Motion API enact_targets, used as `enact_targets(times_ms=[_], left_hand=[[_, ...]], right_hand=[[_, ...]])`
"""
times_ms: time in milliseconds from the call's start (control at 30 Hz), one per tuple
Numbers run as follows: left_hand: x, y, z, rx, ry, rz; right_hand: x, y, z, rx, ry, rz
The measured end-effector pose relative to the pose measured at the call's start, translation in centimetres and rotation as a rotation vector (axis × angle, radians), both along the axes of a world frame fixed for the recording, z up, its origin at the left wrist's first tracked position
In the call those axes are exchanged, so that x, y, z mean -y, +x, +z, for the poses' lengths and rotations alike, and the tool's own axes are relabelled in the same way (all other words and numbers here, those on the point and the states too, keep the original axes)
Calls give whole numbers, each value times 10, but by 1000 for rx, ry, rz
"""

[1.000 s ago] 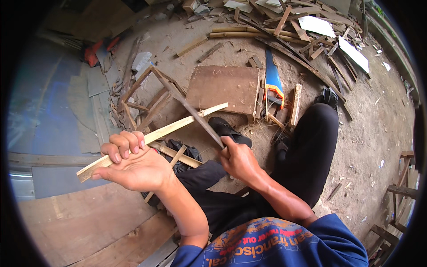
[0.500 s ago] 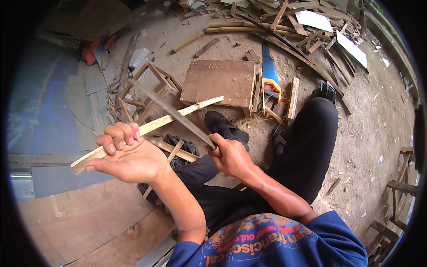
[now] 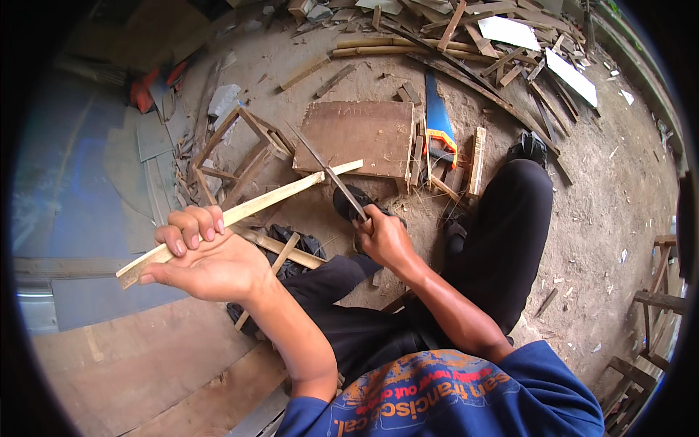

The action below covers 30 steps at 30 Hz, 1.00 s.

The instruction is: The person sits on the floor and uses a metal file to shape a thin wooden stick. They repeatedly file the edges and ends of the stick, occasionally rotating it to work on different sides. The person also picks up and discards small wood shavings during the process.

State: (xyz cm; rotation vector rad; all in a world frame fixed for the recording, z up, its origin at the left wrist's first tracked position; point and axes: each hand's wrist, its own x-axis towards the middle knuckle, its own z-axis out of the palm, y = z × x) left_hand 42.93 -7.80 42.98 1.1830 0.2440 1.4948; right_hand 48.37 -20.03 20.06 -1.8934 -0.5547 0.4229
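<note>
My left hand (image 3: 211, 251) is closed around the near end of a pale bamboo strip (image 3: 273, 195), which slants up to the right. The strip's far end lies over the near edge of a low brown wooden block (image 3: 357, 135). In my right hand (image 3: 386, 234) is the handle end of a long, narrow knife (image 3: 333, 175), its grip hidden by my fingers. The blade crosses the strip close to the strip's far end, and its tip points up and left over the block.
Behind the block's right side lies a handsaw (image 3: 439, 109) with a blue blade. A small wooden frame (image 3: 244, 149) stands left of the block. Scrap wood (image 3: 502, 62) is heaped at the far right. Wooden boards (image 3: 145, 357) are at my lower left.
The knife has moved right along the strip toward its far end, and its blade has turned steeper. My left hand still holds the strip in nearly the same place.
</note>
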Motion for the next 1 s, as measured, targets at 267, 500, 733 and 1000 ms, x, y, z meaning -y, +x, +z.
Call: enact_targets(times_ms=[267, 500, 733, 1000], left_hand=[[-12, -6, -2, 20, 16, -73], [-18, -11, -8, 23, 1, -86], [-22, -10, -5, -10, -5, -14], [-30, -6, -3, -28, -32, 51]], right_hand=[[1, 3, 3, -64, -21, -2], [-3, 0, 2, -107, -1, -14], [1, -7, 7, -84, -40, 55], [-3, -11, -9, 64, -15, 12]])
